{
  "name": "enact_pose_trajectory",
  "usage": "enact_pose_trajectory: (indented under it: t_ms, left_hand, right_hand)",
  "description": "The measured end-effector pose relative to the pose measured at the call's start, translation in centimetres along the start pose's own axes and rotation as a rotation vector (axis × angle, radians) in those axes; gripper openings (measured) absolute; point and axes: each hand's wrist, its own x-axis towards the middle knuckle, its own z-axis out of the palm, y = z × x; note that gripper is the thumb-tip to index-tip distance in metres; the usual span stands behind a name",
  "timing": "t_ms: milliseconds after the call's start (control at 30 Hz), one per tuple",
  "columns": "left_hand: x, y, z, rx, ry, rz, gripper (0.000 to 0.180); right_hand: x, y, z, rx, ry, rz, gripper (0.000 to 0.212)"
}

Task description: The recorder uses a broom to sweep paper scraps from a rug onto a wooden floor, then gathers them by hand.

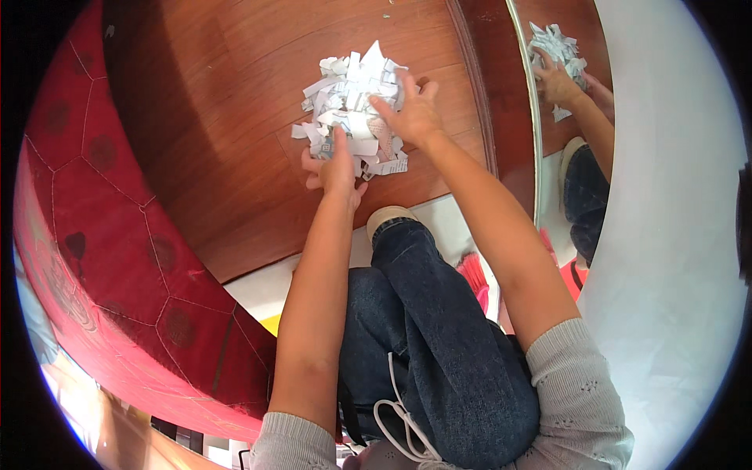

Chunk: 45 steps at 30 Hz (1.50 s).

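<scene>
A loose heap of torn white paper scraps, some printed, lies on the reddish-brown wooden floor ahead of me. At its near left edge is my left hand, thumb pointing up over the scraps and fingers parted and bent at the side. My right hand reaches over the right side of the heap. Its thumb and fingers are spread, touching or just above the paper. Neither hand shows a firm grip on any one scrap; the undersides of the fingers are partly hidden.
A red quilted mattress-like pad runs along the left. On the right, a mirror reflects the heap and hands, beside a white surface. A raised wooden edge borders the floor. Red bristles show beside my bent knee.
</scene>
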Motion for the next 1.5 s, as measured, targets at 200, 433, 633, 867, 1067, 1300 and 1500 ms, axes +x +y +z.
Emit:
enact_pose_trajectory:
  t_ms: [200,433,633,867,1067,1300,1500]
  left_hand:
    - [3.1,-1.8,2.2,0.013,-0.032,0.224,0.079]
    - [4.8,-2.4,2.3,-0.454,-0.523,0.319,0.053]
    - [3.6,-2.1,2.4,-0.540,-0.485,0.260,0.041]
    - [1.3,-1.7,2.8,-0.507,-0.389,0.240,0.038]
    - [0.9,-2.8,1.9,-0.087,-0.192,0.646,0.032]
    - [-1.8,-2.6,2.7,0.662,0.241,0.994,0.023]
    - [-0.3,-2.8,2.8,0.539,0.145,0.979,0.033]
  right_hand:
    - [-2.7,-0.3,3.4,0.088,-0.070,-0.102,0.073]
    - [-4.4,-1.0,5.4,0.384,-0.065,-0.040,0.055]
    - [-5.3,-0.8,5.9,0.569,-0.045,-0.009,0.047]
    - [-6.2,-1.9,3.4,0.808,-0.227,0.235,0.062]
    - [-9.4,-6.2,-1.7,1.247,-0.406,0.371,0.045]
    - [-6.5,-1.4,0.2,1.349,-0.666,0.224,0.058]
    - [-7.0,-1.4,0.9,1.582,-0.795,0.304,0.044]
